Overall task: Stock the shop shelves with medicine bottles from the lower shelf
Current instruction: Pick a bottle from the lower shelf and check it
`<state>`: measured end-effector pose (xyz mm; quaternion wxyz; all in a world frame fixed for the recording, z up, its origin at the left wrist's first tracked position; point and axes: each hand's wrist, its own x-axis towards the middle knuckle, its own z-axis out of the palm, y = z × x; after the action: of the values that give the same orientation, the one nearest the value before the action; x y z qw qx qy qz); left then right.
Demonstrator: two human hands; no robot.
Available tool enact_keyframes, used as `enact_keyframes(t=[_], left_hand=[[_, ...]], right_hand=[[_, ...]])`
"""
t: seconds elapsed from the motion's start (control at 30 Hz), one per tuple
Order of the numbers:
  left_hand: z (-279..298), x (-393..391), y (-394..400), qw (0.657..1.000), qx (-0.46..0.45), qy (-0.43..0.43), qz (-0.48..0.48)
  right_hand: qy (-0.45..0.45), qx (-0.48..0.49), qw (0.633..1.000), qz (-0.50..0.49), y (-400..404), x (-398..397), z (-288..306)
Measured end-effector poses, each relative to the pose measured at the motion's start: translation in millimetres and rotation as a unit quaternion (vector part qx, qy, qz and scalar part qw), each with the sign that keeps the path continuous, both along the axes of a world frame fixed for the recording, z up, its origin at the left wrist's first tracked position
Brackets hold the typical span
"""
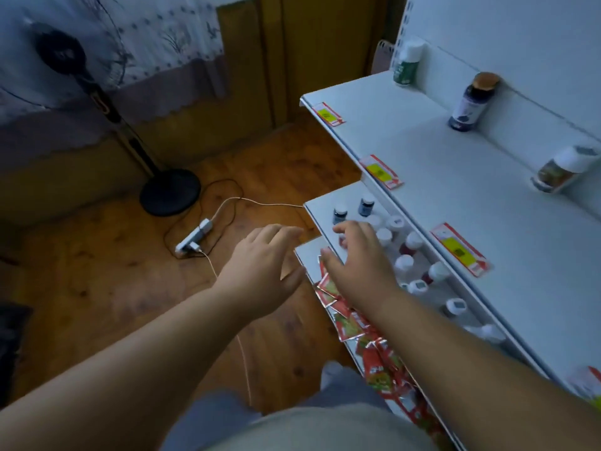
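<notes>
Several medicine bottles (403, 265) with white caps stand on the lower shelf (317, 211), with two dark blue ones (367, 206) at its far end. My right hand (361, 262) hovers over their near-left side, fingers spread, holding nothing. My left hand (263, 265) is open too, just left of the shelf edge above the floor. On the upper shelf (439, 177) stand a green bottle (406, 65), a dark blue bottle (470, 104) with a brown cap, and a white-capped bottle (559, 169) against the back wall.
Red sachets (364, 333) lie heaped on the lowest shelf under my right arm. Red and yellow price tags (458, 249) line the upper shelf's front edge. On the wooden floor sit a power strip (195, 239) with cables and a standing fan's base (169, 192).
</notes>
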<state>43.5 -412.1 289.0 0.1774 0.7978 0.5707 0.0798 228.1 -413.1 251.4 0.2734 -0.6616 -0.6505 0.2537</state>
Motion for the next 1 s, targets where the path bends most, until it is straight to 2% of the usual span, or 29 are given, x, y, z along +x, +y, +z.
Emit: enact_keyframes(t=[0.17,0.27,0.43,0.53,0.77,1.0], left_hand=[[-18,-36,112,0.998,0.0,0.028,-0.055],[-44,-53,179,0.994,-0.019,0.026,-0.104],[-106,-73,294,0.974,-0.043,0.02,-0.222],[-150,-70,345,0.963,-0.078,0.007,-0.256],[-266,-35,396,0.955,-0.094,-0.062,-0.274],[-388,-4,393,0.945,-0.111,-0.148,-0.271]], right_hand=[[0.009,-0.024,0.997,-0.076,90,-36,-24],[0.019,-0.042,0.986,-0.161,134,-64,-54],[0.095,-0.088,0.927,-0.353,197,-115,-118],[0.097,-0.109,0.894,-0.425,226,-131,-159],[0.132,-0.107,0.834,-0.525,269,-126,-275],[0.092,-0.065,0.826,-0.552,288,-90,-383]])
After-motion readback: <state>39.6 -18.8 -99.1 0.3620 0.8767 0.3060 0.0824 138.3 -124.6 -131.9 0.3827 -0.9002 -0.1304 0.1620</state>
